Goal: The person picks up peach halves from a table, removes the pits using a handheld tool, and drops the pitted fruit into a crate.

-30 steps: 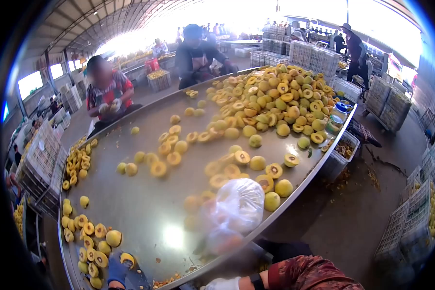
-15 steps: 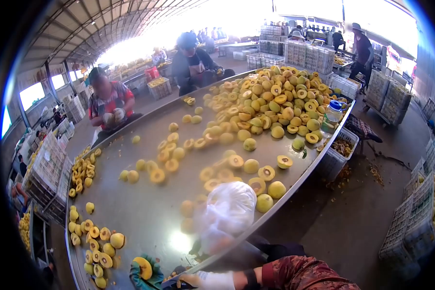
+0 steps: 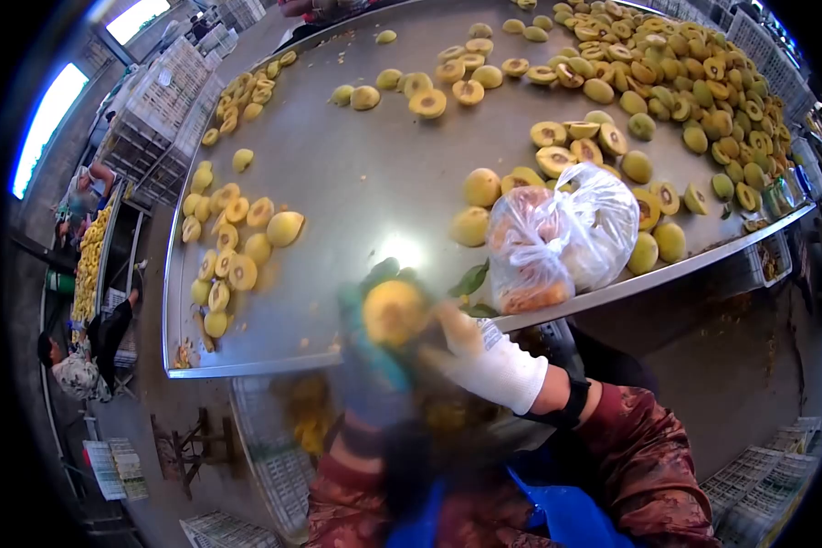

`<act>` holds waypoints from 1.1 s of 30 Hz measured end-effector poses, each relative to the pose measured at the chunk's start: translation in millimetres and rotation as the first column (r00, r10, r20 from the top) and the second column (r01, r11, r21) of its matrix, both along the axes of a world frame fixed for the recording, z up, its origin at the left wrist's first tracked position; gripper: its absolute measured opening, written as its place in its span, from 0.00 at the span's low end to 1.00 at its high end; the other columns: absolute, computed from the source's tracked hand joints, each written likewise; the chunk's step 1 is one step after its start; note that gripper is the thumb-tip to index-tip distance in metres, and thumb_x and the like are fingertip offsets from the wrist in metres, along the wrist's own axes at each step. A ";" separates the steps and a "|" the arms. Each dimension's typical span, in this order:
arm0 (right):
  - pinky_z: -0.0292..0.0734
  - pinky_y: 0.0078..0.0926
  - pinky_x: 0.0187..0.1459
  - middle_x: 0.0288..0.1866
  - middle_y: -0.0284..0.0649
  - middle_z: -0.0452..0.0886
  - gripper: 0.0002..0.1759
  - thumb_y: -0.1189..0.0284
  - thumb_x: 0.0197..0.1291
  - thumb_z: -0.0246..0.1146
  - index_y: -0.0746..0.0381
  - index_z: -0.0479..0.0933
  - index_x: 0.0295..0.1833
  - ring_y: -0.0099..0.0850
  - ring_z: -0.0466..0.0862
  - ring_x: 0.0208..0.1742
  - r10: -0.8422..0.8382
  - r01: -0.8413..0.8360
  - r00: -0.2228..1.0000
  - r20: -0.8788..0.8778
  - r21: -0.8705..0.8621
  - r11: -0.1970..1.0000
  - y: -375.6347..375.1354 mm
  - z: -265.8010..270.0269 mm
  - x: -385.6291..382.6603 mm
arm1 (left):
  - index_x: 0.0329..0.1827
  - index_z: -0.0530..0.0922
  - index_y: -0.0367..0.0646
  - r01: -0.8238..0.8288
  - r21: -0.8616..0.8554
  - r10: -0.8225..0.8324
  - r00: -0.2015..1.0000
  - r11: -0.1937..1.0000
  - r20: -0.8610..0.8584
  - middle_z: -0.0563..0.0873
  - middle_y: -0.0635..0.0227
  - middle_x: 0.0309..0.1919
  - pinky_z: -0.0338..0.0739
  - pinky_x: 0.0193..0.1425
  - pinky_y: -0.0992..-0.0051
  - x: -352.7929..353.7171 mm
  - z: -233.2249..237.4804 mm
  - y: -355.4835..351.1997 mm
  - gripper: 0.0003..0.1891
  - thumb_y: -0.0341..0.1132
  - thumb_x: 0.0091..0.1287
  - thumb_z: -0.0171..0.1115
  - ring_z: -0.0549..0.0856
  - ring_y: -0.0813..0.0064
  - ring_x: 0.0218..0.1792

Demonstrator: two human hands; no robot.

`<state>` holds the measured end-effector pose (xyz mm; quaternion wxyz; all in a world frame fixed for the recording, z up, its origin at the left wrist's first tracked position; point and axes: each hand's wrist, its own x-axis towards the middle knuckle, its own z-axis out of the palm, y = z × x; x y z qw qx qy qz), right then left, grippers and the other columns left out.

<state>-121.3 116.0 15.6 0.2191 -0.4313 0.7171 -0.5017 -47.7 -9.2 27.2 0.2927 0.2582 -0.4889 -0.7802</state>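
My left hand [image 3: 372, 342], in a teal glove, is wrapped around a yellow peach [image 3: 395, 312] above the table's near edge. Beside it, my right hand [image 3: 484, 361] wears a white glove with bare-looking fingertips. Its fingers are curled in close to the peach and blurred, so what they hold cannot be made out. To the right of that hand, a knotted clear plastic bag [image 3: 566, 233] with orange-brown contents lies at the edge. A green leaf [image 3: 470, 279] rests between the bag and my hands.
Cut peaches [image 3: 237, 233] lie in a group on the left of the metal table [image 3: 356, 192]. A large peach heap [image 3: 685, 68] fills the far right. Below the near edge is a crate [image 3: 269, 447]. Other people [image 3: 87, 374] are at the left.
My view has swung down and left. Both hands now show close together at the near edge, with the peach raised in my left hand. My right hand has come up beside it.
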 end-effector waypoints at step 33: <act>0.76 0.46 0.32 0.30 0.58 0.79 0.27 0.67 0.61 0.62 0.72 0.64 0.59 0.54 0.82 0.31 0.137 -0.136 0.971 0.196 -0.017 0.991 13.3 -32.1 30.6 | 0.52 0.78 0.31 0.284 -0.381 -0.248 0.958 0.880 0.141 0.85 0.56 0.49 0.79 0.55 0.69 14.5 1.1 2.3 0.19 0.41 0.74 0.53 0.85 0.66 0.48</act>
